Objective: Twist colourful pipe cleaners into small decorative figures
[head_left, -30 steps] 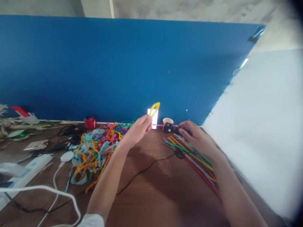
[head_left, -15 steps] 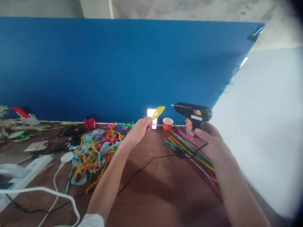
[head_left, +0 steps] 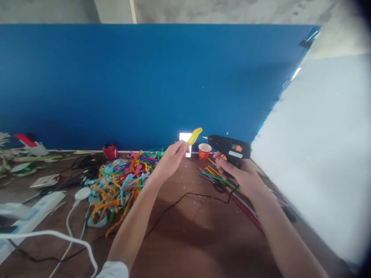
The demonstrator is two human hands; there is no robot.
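Note:
My left hand [head_left: 174, 156] is closed on the lower end of a yellow petal-shaped piece [head_left: 194, 136], which tilts up to the right. It looks like bent pipe cleaner, though the material is hard to make out. In my right hand [head_left: 236, 168] is a black glue gun [head_left: 228, 146] with an orange trigger, gripped by its handle. Its nozzle points left, just short of the yellow piece, with a small gap between them. Behind my left hand stands a bright lit screen [head_left: 185, 137], partly hidden.
A red paper cup [head_left: 204, 151] stands near the blue partition [head_left: 130, 85]. Colourful pipe cleaners [head_left: 116, 189] heap up on the left; straight ones [head_left: 246, 210] lie under my right arm. A black cord [head_left: 174, 208] crosses the brown table. A white power strip [head_left: 34, 216] lies at far left.
My right hand has brought the glue gun left and slightly down, nearer the yellow piece. The yellow piece has turned a little in my left hand, which stays in nearly the same place.

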